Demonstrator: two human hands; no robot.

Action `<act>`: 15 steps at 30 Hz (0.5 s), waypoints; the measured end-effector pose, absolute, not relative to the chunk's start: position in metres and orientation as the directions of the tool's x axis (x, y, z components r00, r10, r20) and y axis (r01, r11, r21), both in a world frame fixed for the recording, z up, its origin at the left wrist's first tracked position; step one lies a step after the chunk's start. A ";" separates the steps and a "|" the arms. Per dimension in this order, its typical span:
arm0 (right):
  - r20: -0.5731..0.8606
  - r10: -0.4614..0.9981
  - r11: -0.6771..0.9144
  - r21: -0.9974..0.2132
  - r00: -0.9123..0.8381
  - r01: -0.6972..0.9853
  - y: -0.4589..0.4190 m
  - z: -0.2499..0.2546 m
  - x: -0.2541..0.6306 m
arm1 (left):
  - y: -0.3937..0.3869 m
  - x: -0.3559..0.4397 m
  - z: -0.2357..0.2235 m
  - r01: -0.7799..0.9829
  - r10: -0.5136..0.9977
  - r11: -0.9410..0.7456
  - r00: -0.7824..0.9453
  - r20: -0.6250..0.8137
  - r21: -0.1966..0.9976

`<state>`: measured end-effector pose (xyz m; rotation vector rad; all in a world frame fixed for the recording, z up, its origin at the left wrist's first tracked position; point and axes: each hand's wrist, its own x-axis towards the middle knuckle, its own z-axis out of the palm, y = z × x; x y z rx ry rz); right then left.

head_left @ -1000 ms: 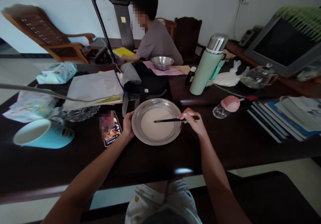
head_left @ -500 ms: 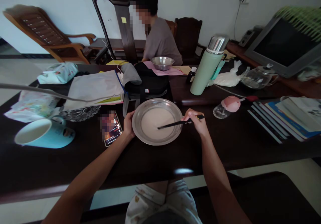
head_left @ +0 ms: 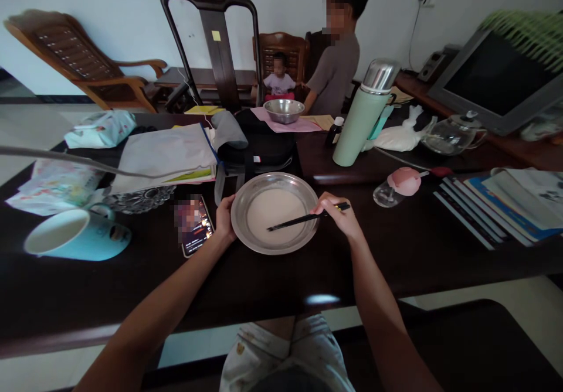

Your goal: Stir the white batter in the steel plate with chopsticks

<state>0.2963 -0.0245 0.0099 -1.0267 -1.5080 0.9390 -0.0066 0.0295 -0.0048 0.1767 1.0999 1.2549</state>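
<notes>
A round metal bowl [head_left: 244, 237] with a wide rim sits on the dark table in front of me. Pale, milky liquid [head_left: 275, 207] covers its bottom. My left hand [head_left: 226, 221] grips the bowl's left rim, with the fingers partly hidden behind it. In my right hand [head_left: 336, 213] are black chopsticks [head_left: 292, 222], held over the right rim and slanting down to the left. Their tips are in the liquid. Beside my left hand lies a lit phone [head_left: 199, 228].
At left are a light-blue mug [head_left: 83, 237] and a glass dish [head_left: 143, 198]. A green thermos [head_left: 361, 119], a pink-topped bottle [head_left: 398, 188] and stacked books [head_left: 497, 204] stand at right. A smaller metal bowl [head_left: 284, 111] is behind. Two people are beyond the table.
The chopsticks and my right hand have shifted slightly left. The person in the grey shirt has moved right and risen, so a small seated person now shows. My left hand stays on the bowl.
</notes>
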 end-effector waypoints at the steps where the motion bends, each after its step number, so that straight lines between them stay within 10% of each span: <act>1: 0.325 0.939 0.339 -0.929 -0.114 0.145 -0.024 0.010 0.295 | 0.029 -0.007 -0.005 -0.667 0.821 0.369 -0.092 -0.563 0.647; 15: 0.353 0.931 0.363 -0.918 -0.089 0.160 -0.024 0.010 0.291 | 0.028 -0.006 -0.002 -0.670 0.823 0.346 -0.120 -0.555 0.657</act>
